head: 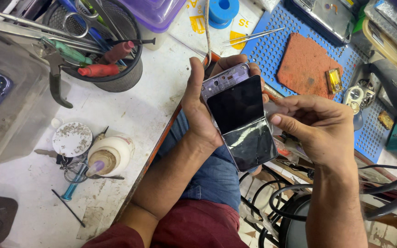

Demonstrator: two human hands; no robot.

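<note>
Left hand (pixel 201 103) is wrapped around a folding phone (pixel 239 120), thumb up along the phone's left edge and fingertips showing past its top right corner, so the hand is clamped on the device. The phone is held above the person's lap, between the two stretches of worktop (pixel 129 110), with its dark screen facing the camera; the lavender frame shows at the top, and the lower half bends slightly away at the hinge line. Right hand (pixel 320 126) comes in from the right, thumb and forefinger pinched together on a thin clear film (pixel 272 110) at the phone's right edge, just at the fold.

To the left, a black mesh pot (pixel 125 78) stands on the white, stained worktop, filled with screwdrivers, scissors and pliers (pixel 58 62) with green handles that hang over its rim. Nearer the person sit a small white bottle (pixel 111 154) with a purple-tipped nozzle and a round white lid (pixel 72 139) speckled with debris.

To the right lies a blue perforated mat (pixel 272 50) carrying a worn red pad (pixel 306 64), with metal tweezers (pixel 253 36) at its upper left edge. A blue spool (pixel 222 10) stands near the top. Black cables (pixel 272 202) loop below the right forearm.
</note>
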